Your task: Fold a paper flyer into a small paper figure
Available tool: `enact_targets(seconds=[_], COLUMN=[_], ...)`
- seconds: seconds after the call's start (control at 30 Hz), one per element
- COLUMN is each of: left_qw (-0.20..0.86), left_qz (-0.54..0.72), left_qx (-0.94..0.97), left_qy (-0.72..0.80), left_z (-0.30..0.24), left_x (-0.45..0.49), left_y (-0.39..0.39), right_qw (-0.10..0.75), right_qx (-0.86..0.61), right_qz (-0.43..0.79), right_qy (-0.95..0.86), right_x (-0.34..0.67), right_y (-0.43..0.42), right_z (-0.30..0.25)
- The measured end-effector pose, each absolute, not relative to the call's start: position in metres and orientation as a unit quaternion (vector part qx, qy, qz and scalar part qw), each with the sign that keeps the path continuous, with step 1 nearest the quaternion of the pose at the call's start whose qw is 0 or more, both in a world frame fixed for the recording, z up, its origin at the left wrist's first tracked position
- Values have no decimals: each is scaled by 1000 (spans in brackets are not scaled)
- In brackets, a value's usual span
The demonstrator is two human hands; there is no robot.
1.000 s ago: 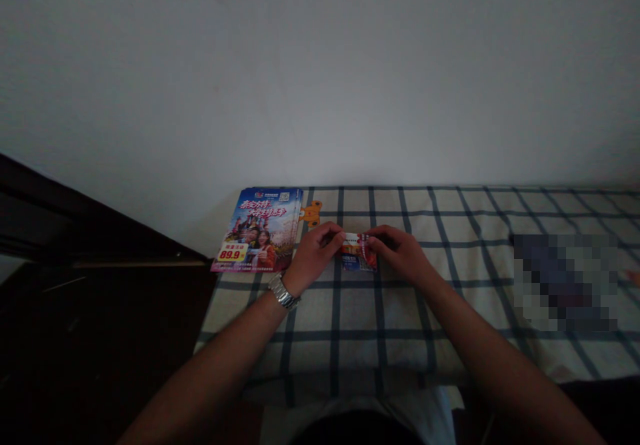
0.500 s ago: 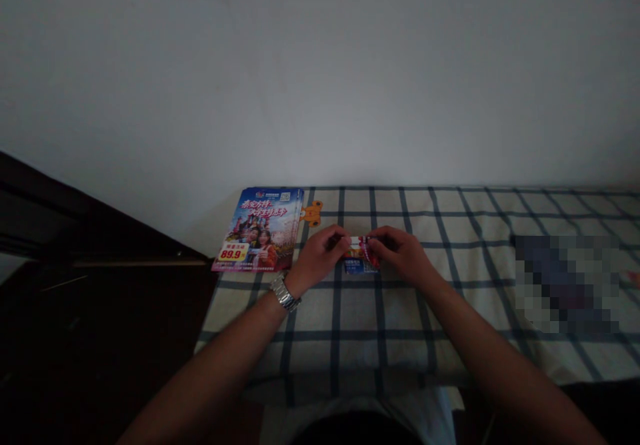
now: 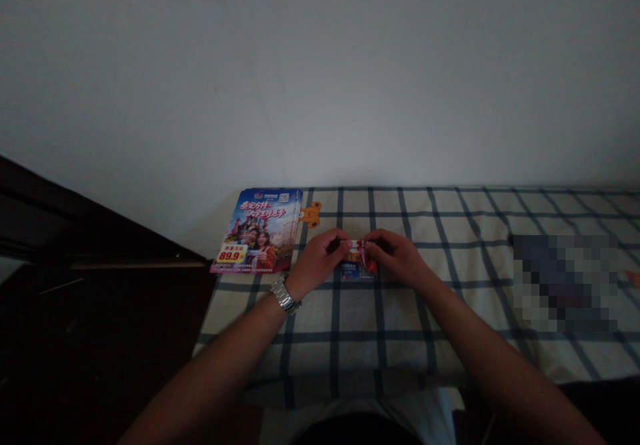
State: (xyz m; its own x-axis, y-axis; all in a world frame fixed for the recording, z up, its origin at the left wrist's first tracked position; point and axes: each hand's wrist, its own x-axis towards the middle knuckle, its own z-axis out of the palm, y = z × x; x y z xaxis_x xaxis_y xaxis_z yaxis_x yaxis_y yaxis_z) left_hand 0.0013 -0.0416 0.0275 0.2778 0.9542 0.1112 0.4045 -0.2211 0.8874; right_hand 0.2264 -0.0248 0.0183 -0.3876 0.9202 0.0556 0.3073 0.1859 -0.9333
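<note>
Fingers [image 3: 336, 238] over folded leaflet [image 3: 354, 251], mostly hidden

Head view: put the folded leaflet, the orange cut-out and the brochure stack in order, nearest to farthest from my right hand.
1. Folded printed leaflet: centre, pinched by the right hand.
2. Orange cut-out: left of the hands, towards the wall.
3. Stack of printed brochures: farthest left, just past the cut-out.

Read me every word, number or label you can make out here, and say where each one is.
"89.9" on the yellow price label of the flyer.
Headline in stylised Chinese on the flyer: too blurred to read.
Print on the folded leaflet: too small to read.
</note>
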Motion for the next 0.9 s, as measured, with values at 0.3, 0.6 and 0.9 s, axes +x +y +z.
enact_targets(seconds=[0.3, 0.6, 0.9], left_qw=[378, 384, 380], left_qz=[352, 343, 348], left_qx=[707, 717, 717], left_qy=[483, 470, 469], left_z=[23, 26, 26], left_x=[4, 7, 7], left_y=[-44, -46, -45], right_qw=[318, 310, 311], right_qx=[-456, -449, -439], right_qz=[414, 397, 394], right_qy=[-721, -738, -746], right_x=[223, 223, 223], right_y=[-27, -29, -29], right_z=[19, 20, 21])
